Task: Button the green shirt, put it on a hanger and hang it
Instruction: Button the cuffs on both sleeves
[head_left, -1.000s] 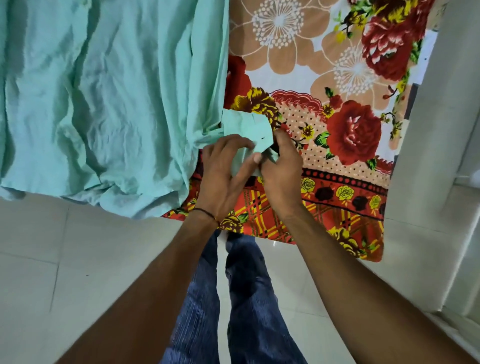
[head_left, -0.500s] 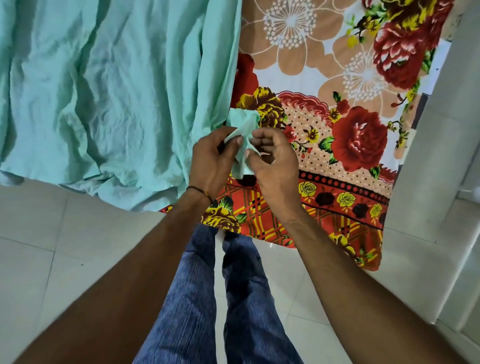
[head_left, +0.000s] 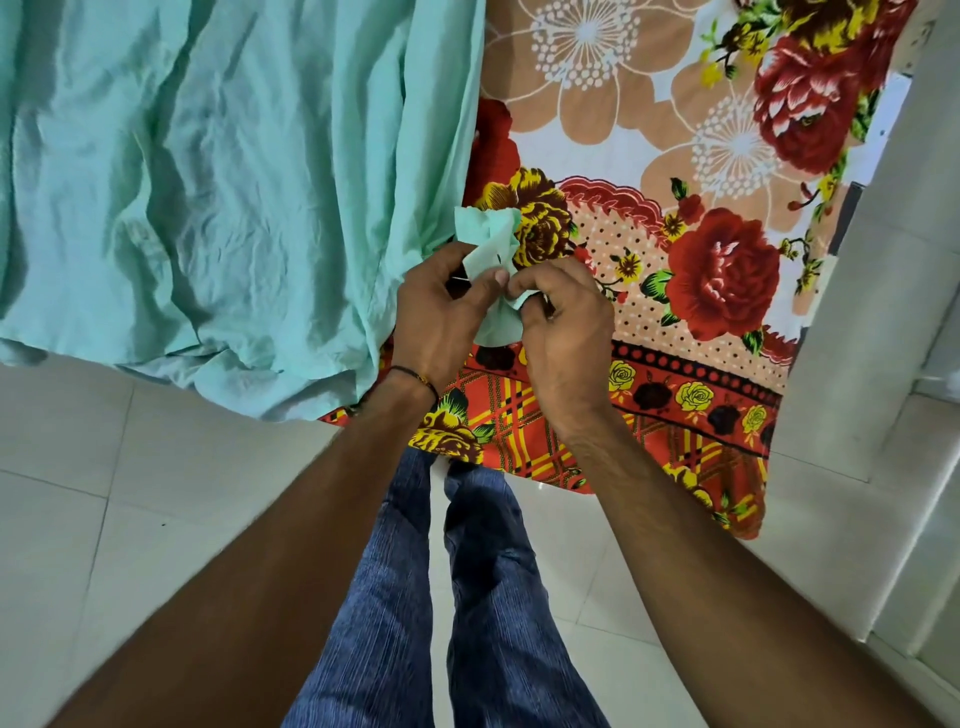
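Green shirt (head_left: 234, 182): soft, floppy, light. Both hands, left hand (head_left: 434, 312) and right hand (head_left: 563, 332), pinched together on bunched corner, near right. Best gripped by stiffer placket edge.

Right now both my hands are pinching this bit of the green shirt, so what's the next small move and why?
Probably push the button through its hole, though neither shows between the fingers. Both the left hand and right hand grip a small bunched piece, likely a cuff, at the shirt edge over the floral sheet. No hanger is in view, so finishing this fastening seems to come first.
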